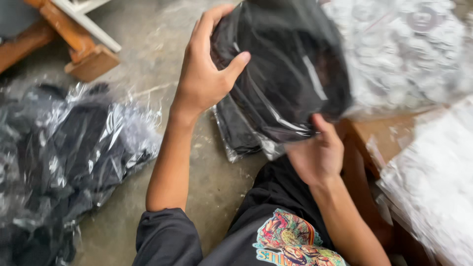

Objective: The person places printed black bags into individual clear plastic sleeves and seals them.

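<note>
- Both arms bare from the upper arm down, nothing worn on wrists or fingers as far as visible.
- left hand (204, 74): sharp, no glove, no ring or watch showing.
- right hand (318, 152): motion-blurred, also ungloved; finer detail can't be made out.
- black short-sleeved t-shirt (276, 207): loose fit, soft creased fabric.
- left sleeve (165, 239): dark, slightly greyer look, hem ends on the upper arm, bunched folds.
- chest print (290, 241): multicoloured graphic, teal, orange, pink and yellow, cartoon-style figures with lettering beneath; partly cut off by bottom edge.
</note>
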